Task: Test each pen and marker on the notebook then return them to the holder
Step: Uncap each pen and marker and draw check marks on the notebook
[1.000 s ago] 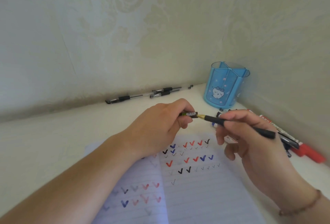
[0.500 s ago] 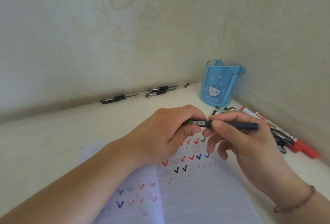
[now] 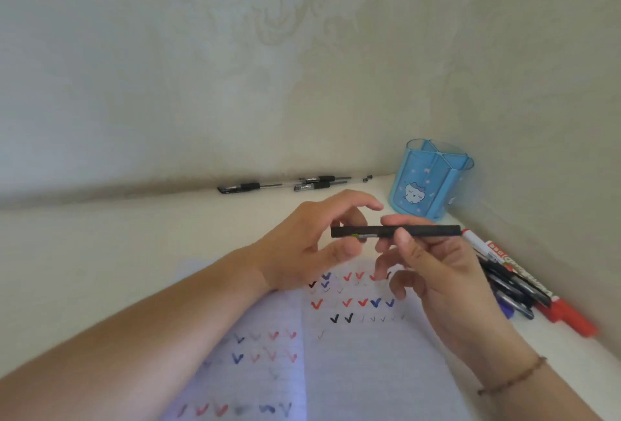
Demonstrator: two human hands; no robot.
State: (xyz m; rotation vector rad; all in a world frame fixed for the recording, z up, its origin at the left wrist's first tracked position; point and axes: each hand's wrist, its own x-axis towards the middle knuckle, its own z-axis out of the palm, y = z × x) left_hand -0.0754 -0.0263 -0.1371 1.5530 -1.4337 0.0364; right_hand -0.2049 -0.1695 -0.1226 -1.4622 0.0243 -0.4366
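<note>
Open notebook (image 3: 353, 353), lined pages bearing rows of red, blue and black check marks. Blue holder (image 3: 426, 185) stands beyond the notebook's far right corner. Left hand (image 3: 312, 246), above the notebook's top edge, fingers loosely spread, holding nothing. Right hand (image 3: 433, 269) pinches a capped black pen (image 3: 396, 231), level above the notebook. Markers (image 3: 524, 283) lie right of the notebook; further pens (image 3: 285, 184) beyond it, along the wall.

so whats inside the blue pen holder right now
The blue translucent plastic pen holder shows only its inner dividers near the rim, with no pens sticking out. Its lower part is too hazy to see through, so anything short lying at the bottom would be hidden.
</note>
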